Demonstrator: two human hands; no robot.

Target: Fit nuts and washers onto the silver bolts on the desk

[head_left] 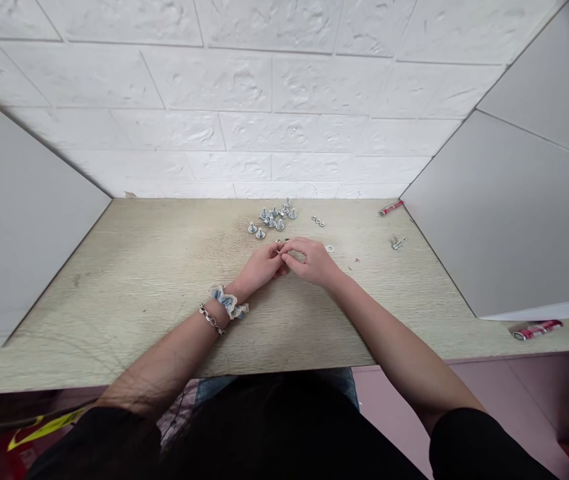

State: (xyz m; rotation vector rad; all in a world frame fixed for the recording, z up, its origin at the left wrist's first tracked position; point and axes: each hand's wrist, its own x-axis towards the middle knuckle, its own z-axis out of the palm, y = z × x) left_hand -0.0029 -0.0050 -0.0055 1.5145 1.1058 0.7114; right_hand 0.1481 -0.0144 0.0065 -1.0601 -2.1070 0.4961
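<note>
My left hand (263, 265) and my right hand (308, 260) meet fingertip to fingertip over the middle of the wooden table (284, 333). Both are closed in a pinch around something too small and too hidden to name. Just behind them stand several metal bolts with washers (271, 221) in a loose cluster. Small nuts (318, 221) lie in a short row to the right of the bolts. A pale washer (330, 249) rests beside my right hand. Small dark pieces show partly behind my fingertips.
A red battery-like cylinder (391, 207) lies at the back right, with metal pins (399, 243) nearer. Another red cylinder (537, 330) is at the front right edge. Grey panels flank the table left (29, 220) and right (509, 213); a white brick wall (244, 133) stands behind.
</note>
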